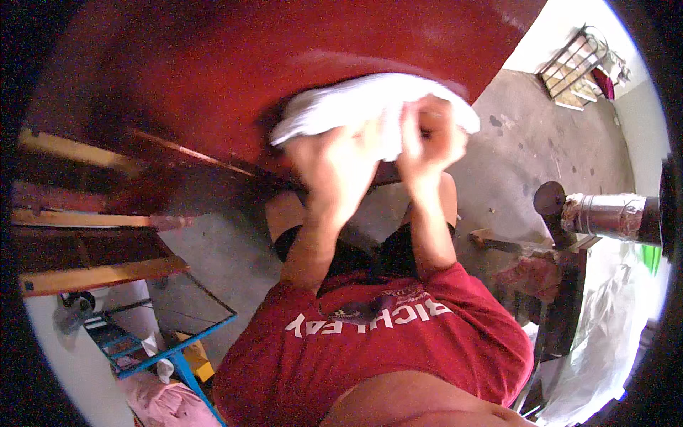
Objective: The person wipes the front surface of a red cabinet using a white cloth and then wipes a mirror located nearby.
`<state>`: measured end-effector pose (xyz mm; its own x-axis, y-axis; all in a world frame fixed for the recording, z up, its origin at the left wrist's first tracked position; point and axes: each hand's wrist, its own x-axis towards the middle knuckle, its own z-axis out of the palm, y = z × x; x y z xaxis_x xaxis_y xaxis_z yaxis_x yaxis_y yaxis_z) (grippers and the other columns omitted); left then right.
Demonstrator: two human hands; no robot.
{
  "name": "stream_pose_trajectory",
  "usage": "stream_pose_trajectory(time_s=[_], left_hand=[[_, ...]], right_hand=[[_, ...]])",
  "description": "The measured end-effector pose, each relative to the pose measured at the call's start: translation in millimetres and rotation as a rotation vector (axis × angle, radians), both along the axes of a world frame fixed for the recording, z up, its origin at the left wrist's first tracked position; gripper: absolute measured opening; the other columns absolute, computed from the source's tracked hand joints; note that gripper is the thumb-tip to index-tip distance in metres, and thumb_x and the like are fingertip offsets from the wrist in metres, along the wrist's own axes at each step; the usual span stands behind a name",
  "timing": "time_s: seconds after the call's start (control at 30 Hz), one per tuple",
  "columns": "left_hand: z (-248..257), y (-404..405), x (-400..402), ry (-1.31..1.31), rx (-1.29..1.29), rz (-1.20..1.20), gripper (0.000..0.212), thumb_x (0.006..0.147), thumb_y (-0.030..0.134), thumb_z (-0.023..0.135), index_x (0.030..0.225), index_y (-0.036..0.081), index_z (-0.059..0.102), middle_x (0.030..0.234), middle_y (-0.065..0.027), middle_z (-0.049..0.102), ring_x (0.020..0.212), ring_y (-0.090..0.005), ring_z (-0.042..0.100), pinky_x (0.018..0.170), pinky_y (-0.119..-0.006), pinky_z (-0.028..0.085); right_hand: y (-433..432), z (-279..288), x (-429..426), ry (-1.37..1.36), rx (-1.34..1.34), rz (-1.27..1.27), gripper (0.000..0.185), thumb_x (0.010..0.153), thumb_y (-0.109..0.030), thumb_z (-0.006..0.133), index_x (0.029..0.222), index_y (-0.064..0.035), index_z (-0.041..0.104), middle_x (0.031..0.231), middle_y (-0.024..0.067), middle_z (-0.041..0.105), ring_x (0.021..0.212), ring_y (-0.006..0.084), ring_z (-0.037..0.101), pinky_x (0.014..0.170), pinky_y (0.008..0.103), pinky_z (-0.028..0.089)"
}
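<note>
A white cloth (368, 96) is bunched along the near edge of a broad dark-red surface (224, 69). My left hand (339, 160) grips the cloth's near side, fingers blurred and partly lost against the white fabric. To its right, my right hand (435, 139) is curled with its fingers bent on the same cloth, also blurred. A fold of the fabric hangs down between the two hands. The exact finger contact is hard to make out. Both forearms reach forward over my lap.
At left are wooden pieces (101, 277) and a blue metal frame (213, 325), with pink cloth (165, 403) below. A foil-wrapped pipe (603, 216) and translucent plastic sheeting (603, 325) stand at right. A metal rack (571, 58) stands farther off on the concrete floor (523, 139).
</note>
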<state>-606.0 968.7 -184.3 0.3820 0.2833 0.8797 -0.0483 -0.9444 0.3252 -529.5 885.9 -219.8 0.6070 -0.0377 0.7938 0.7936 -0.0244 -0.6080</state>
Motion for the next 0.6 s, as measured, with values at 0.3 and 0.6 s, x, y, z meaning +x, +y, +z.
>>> stream_pose_trajectory(time_s=[0.3, 0.6], left_hand=[[-9, 2, 9, -0.061, -0.116, -0.133, 0.013, 0.07, 0.019, 0.068, 0.069, 0.006, 0.064, 0.063, -0.0091, 0.06, 0.052, -0.0252, 0.057, 0.048, -0.038, 0.044], [-192, 61, -64, 0.277, -0.25, 0.061, 0.014, 0.07, 0.01, 0.067, 0.078, -0.001, 0.062, 0.07, -0.0142, 0.06, 0.064, -0.0322, 0.058, 0.058, -0.04, 0.045]], right_hand=[[1, -4, 6, 0.092, 0.087, 0.071, 0.009, 0.08, -0.003, 0.062, 0.082, -0.0031, 0.054, 0.065, 0.001, 0.058, 0.052, 0.0048, 0.051, 0.046, 0.0191, 0.04], [41, -182, -39, -0.035, -0.189, 0.28, 0.018, 0.07, 0.003, 0.067, 0.075, -0.0007, 0.05, 0.062, 0.007, 0.055, 0.05, 0.0158, 0.052, 0.047, 0.0275, 0.041]])
